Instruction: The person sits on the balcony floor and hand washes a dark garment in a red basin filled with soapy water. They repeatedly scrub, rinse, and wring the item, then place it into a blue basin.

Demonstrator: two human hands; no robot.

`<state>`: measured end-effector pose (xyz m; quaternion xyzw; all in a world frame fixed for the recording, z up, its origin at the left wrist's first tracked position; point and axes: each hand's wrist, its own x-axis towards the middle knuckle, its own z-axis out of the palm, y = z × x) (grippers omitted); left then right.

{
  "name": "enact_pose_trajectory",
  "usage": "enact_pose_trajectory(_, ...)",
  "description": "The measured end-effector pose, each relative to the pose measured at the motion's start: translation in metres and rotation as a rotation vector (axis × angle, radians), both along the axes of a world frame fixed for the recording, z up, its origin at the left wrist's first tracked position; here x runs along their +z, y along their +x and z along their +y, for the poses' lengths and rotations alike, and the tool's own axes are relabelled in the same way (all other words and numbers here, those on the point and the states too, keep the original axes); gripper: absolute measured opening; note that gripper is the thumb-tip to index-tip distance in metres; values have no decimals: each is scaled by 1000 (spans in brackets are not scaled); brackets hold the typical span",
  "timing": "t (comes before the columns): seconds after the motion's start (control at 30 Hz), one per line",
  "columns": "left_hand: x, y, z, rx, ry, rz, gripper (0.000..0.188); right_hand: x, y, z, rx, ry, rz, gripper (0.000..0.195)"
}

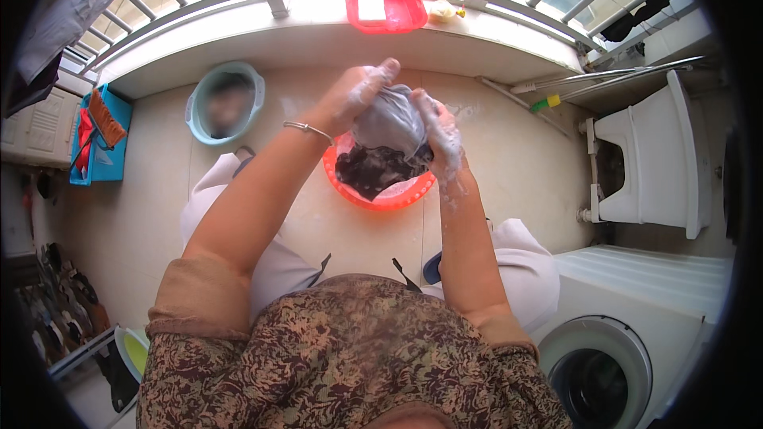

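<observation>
Between my two soapy hands a wet grey cloth (393, 119) is bunched up above a red plastic basin (381, 201). My left hand (365, 92) grips its upper left side, foam over the fingers and thumb. On the right side my right hand (440, 131) holds the same cloth, with suds running down to the wrist. Dark wet fabric (378, 170) lies in the basin directly below, with foamy water around it. Whether the dark fabric joins the grey cloth cannot be told.
A light blue basin (197, 113) stands on the floor at left, its contents blurred. On the ledge ahead sits a red tray (411, 12) with a white block (371, 7). A washing machine (641, 286), a white plastic stool (650, 155) and poles (602, 80) are at right.
</observation>
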<state>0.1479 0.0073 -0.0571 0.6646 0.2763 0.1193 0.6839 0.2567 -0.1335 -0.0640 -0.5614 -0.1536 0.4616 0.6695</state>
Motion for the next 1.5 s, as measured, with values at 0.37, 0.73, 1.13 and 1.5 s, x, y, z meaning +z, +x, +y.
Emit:
enact_pose_trajectory(0.37,38,-12,13,-451,36,257,41,13,26,-19,93,248,-242,27)
enact_pose_trajectory(0.73,49,-14,-8,-20,-391,-305,27,6,38,-13,-126,597,565,38)
enact_pose_trajectory(1.13,-2,10,-67,137,1213,5,17,-7,-50,4,-268,262,528,32)
enact_pose_trajectory(1.5,-29,9,-61,132,1174,-181,18,1,-48,1,-155,228,804,34)
